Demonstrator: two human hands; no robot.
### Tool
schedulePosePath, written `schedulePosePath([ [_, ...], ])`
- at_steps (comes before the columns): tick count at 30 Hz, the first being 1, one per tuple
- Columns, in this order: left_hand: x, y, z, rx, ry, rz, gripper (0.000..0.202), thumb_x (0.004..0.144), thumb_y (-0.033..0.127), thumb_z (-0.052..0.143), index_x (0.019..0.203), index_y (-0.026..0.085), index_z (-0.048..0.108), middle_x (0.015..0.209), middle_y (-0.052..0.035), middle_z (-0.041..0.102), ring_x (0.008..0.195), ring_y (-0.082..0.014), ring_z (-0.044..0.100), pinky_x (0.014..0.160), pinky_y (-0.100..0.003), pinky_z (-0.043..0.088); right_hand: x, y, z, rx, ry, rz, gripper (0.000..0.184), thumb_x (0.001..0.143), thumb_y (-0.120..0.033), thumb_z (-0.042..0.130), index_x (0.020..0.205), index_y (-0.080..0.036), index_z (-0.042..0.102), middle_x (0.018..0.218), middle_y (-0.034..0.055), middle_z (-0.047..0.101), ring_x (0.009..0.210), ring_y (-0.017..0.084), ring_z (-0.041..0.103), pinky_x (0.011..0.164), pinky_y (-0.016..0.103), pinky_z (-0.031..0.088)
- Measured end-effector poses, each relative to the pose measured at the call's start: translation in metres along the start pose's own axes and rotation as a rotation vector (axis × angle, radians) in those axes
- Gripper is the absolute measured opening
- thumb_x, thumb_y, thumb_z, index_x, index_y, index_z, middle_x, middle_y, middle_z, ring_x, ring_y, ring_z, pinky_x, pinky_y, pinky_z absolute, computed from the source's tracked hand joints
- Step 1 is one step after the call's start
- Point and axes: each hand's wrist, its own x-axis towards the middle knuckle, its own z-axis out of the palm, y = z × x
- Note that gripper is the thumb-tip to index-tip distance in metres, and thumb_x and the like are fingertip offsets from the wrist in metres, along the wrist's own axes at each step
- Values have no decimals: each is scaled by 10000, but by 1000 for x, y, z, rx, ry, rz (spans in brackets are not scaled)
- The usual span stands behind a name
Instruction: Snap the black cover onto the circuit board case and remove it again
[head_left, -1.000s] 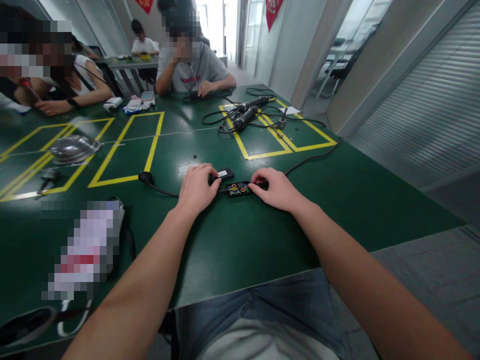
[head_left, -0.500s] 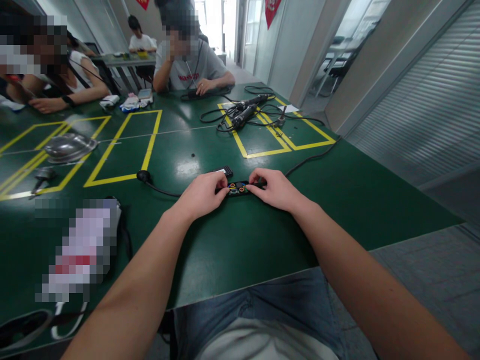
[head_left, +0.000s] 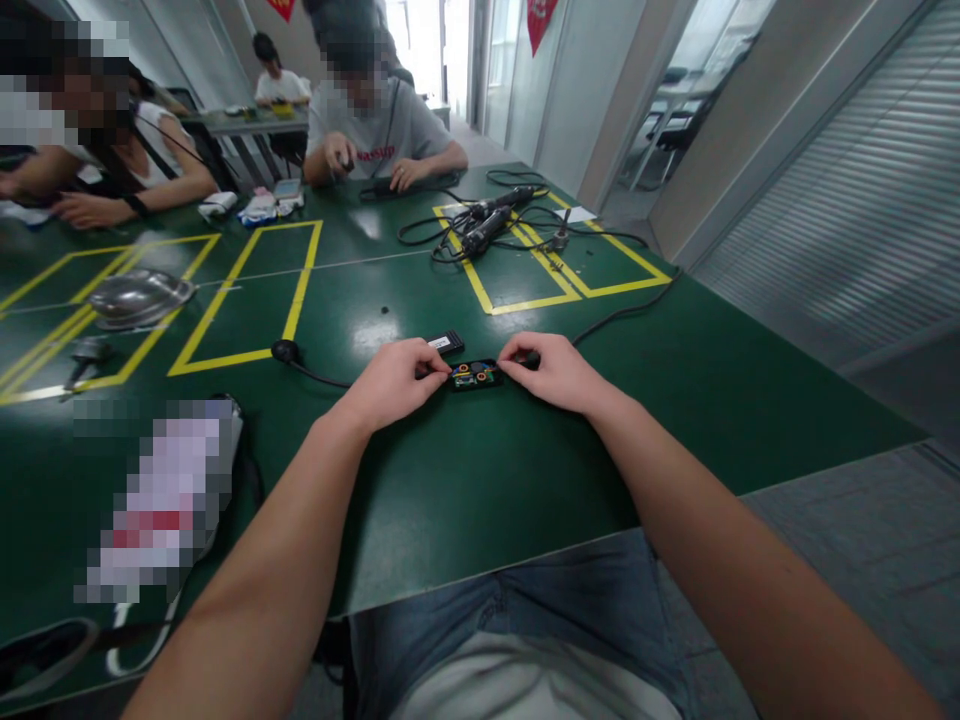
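An open black casing (head_left: 475,386) with a small circuit board and coloured wires inside lies on the green table. My left hand (head_left: 397,382) is closed at its left end, thumb and fingers pinching the black cable (head_left: 321,380) where it meets the casing. At the opposite end my right hand (head_left: 551,370) pinches the other cable (head_left: 609,322) close to the casing; the fingers partly hide it. Just behind the casing lies a black cover (head_left: 445,342) with a white label. A round black plug (head_left: 285,351) ends the left cable.
Yellow tape frames (head_left: 303,290) mark the table (head_left: 495,500). Black electric screwdrivers (head_left: 487,228) with tangled cords lie at the back right. A shiny metal bowl-like part (head_left: 141,297) and a blurred pouch-like object (head_left: 169,480) are on the left. Co-workers sit across the table.
My hands have drawn slightly apart, and more of the circuit board shows between them. The co-worker opposite has lowered a hand from the face.
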Motion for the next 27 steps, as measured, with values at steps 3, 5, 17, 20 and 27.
schedulePosePath([
  [3, 1, -1, -2, 12, -10, 11, 131, 947, 228, 721, 923, 221, 850, 983, -70, 805, 912, -248, 749, 881, -397, 590, 2, 4, -2, 42, -11, 29, 128, 906, -338, 742, 852, -235, 797, 861, 46, 786, 831, 245, 685, 824, 408, 538],
  [5, 2, -1, -3, 45, -23, 18, 143, 956, 233, 714, 930, 228, 855, 994, -71, 802, 925, -256, 746, 914, -419, 592, 2, 5, -2, 84, -27, 47, 146, 909, -351, 736, 841, -232, 786, 846, 41, 780, 806, 235, 683, 809, 400, 540],
  [17, 8, -6, 26, 109, 290, -218, 325, 968, 263, 734, 1281, 229, 816, 1410, -150, 770, 1334, -389, 674, 1204, -628, 520, 1, 3, 9, 88, 48, 37, 89, 869, -315, 710, 911, -240, 731, 880, 46, 763, 849, 242, 688, 849, 416, 568],
  [20, 8, -11, 25, 65, 293, -288, 365, 957, 235, 746, 1319, 231, 793, 1325, -143, 826, 1240, -381, 738, 1147, -618, 561, 1, 3, 10, 71, 43, 31, 123, 884, -311, 698, 982, -243, 727, 892, 40, 765, 852, 238, 695, 860, 417, 562],
  [27, 5, -1, 17, 36, 341, -181, 288, 950, 298, 752, 1227, 241, 811, 1242, -94, 853, 1171, -334, 746, 1077, -516, 600, 0, 4, 11, 56, 64, 25, 188, 893, -296, 697, 1074, -255, 728, 859, 19, 754, 834, 241, 695, 874, 418, 566],
])
